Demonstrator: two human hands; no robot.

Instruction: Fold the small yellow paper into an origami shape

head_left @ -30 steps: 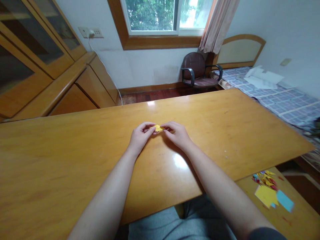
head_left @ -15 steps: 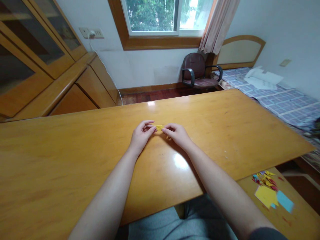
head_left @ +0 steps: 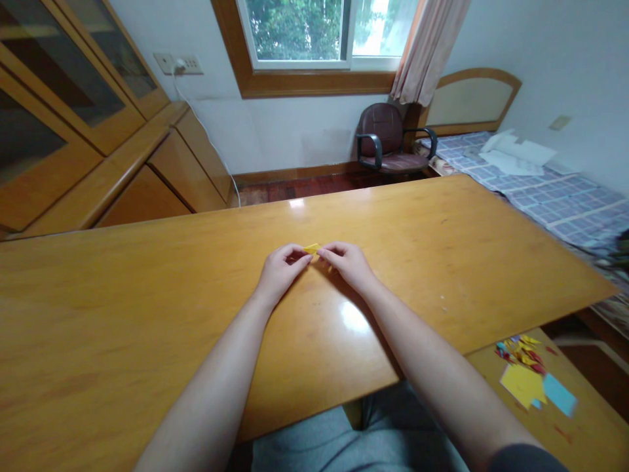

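A small folded piece of yellow paper (head_left: 312,248) lies near the middle of a long wooden table (head_left: 147,295). My left hand (head_left: 281,272) pinches its left end with curled fingers. My right hand (head_left: 346,264) pinches its right end, fingers pressed together on it. Both hands meet over the paper, and most of it is hidden under my fingertips.
A low wooden stool (head_left: 565,406) at the lower right carries yellow and blue paper squares (head_left: 533,387) and a pile of small coloured paper pieces (head_left: 518,349). Wooden cabinets (head_left: 73,131) line the left wall. An armchair (head_left: 388,141) and a bed (head_left: 550,190) stand beyond the table.
The visible yellow paper has become narrower between my fingers. My left fingers have closed further over it. Both hands stay at the same spot on the table.
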